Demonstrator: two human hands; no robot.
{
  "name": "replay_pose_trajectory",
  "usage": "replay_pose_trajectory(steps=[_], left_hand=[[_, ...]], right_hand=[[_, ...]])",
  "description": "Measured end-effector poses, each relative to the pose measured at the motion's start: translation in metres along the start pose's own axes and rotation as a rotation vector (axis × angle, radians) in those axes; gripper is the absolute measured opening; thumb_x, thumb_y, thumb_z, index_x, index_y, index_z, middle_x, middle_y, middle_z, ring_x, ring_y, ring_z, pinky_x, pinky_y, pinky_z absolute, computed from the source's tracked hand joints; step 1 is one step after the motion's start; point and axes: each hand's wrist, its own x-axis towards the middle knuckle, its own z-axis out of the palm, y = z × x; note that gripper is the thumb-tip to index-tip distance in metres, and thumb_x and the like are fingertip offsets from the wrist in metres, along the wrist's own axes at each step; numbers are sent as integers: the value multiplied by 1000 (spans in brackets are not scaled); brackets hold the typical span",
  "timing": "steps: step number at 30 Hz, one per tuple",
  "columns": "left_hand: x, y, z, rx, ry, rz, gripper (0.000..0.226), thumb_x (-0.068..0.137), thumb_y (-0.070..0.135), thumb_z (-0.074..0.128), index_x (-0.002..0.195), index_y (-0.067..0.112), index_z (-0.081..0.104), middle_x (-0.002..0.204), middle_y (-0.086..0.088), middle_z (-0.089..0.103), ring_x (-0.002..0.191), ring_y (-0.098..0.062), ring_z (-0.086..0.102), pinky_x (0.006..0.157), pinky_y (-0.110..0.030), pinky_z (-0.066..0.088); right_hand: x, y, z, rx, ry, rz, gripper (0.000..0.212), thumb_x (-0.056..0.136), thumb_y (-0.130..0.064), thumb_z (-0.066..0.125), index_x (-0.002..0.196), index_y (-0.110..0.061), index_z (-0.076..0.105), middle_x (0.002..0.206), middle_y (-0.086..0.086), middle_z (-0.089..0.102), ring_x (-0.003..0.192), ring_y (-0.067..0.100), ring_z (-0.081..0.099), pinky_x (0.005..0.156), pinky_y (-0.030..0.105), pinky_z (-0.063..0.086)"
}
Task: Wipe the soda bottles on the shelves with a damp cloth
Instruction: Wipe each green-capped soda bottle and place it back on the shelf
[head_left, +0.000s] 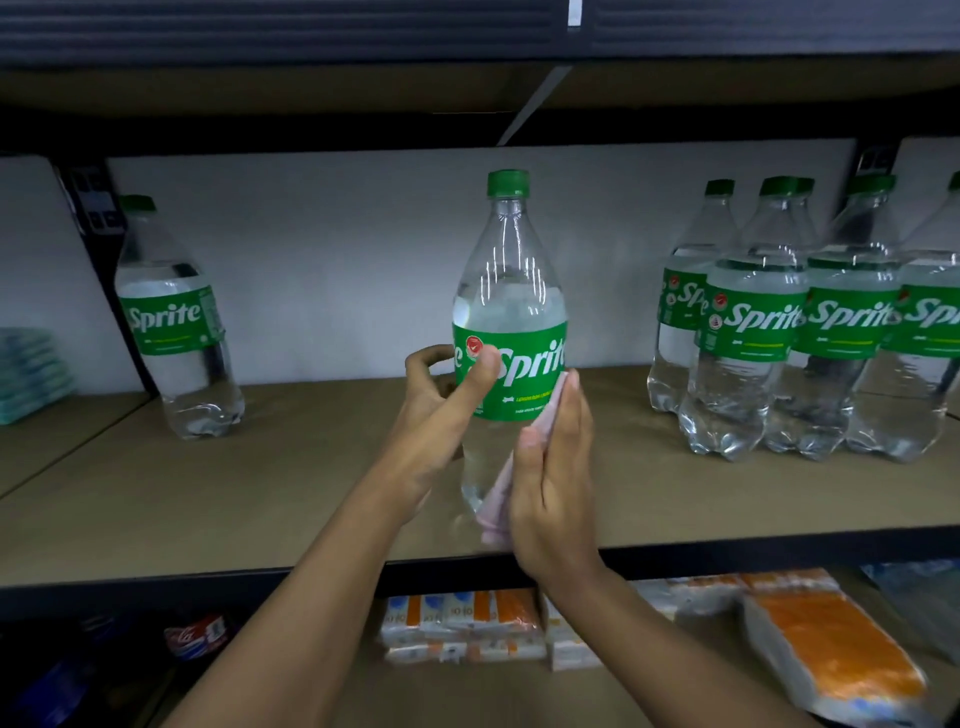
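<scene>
A clear Sprite bottle (508, 291) with a green cap and green label is held upright above the middle shelf (291, 483). My left hand (441, 415) grips it at the label, thumb across the front and fingers curled behind. My right hand (553, 483) presses a pale pink cloth (496, 493) flat against the bottle's lower right side, fingers straight. The bottle's base is hidden behind the cloth and my hands.
One Sprite bottle (174, 322) stands on the shelf at the left. Several more Sprite bottles (810, 332) cluster at the right. Teal packs (31, 369) lie at the far left. Orange-and-white packets (467, 623) and a red can (195, 636) sit on the shelf below.
</scene>
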Motion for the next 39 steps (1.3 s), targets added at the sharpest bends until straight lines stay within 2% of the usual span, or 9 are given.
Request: replay_pose_trajectory(steps=[7,11,15,18,21,26,30,36,39], left_hand=[[6,-1,-1,-52,-37,36,104,55,92,72,133,24,60,126,-2,73,120,-21,68,111,-54,47],[2,-2,-6,-17,-45,42,89,67,92,64,133,32,64,127,3,73,123,-19,67,112,-55,45],[2,-3,-9,-11,39,10,80,59,92,60,124,46,50,121,13,71,115,-11,68,108,-52,49],[-1,-1,-6,76,45,5,75,55,90,62,116,51,43,119,10,71,110,-12,71,105,-49,52],[-2,-2,-3,78,83,49,84,55,86,71,121,40,48,118,5,72,108,-12,72,102,-45,55],[-5,-6,-3,-35,116,70,89,61,81,78,125,23,58,120,4,73,114,-17,70,102,-47,54],[-7,-8,-3,19,147,100,103,51,96,69,127,27,60,126,5,70,121,-12,65,111,-46,49],[-16,-3,-2,19,98,87,80,78,85,61,131,25,64,124,9,73,118,-8,67,112,-43,48],[-16,-2,-3,24,121,49,97,63,97,57,137,34,56,128,15,70,122,-8,64,111,-46,47]], right_hand=[[105,-62,-17,132,24,62,45,111,-33,36,156,-34,38,149,-22,40,121,-31,34,97,-1,26],[100,-64,-10,88,76,-16,45,110,-32,37,155,-30,41,155,-14,42,134,-18,36,102,-1,25],[35,-27,5,13,94,-81,53,110,-37,27,162,-34,12,167,-4,22,154,7,23,123,26,28],[-1,-5,5,39,19,-22,55,109,-47,24,160,-47,2,168,-18,13,156,10,17,126,39,24],[-1,-11,1,79,1,48,53,109,-48,25,156,-50,1,164,-16,16,151,-4,19,121,22,26],[70,-58,-8,187,28,113,46,113,-31,31,159,-34,25,145,-12,34,108,-35,38,84,-9,29],[109,-74,-14,211,27,62,43,112,-33,34,154,-33,43,147,-19,46,123,-25,40,98,-2,28],[28,-32,0,130,63,17,49,113,-30,27,160,-28,18,164,-9,27,152,3,25,122,21,24],[-6,-12,0,160,-20,115,51,111,-36,25,161,-37,12,165,-17,22,152,-1,21,122,19,22]])
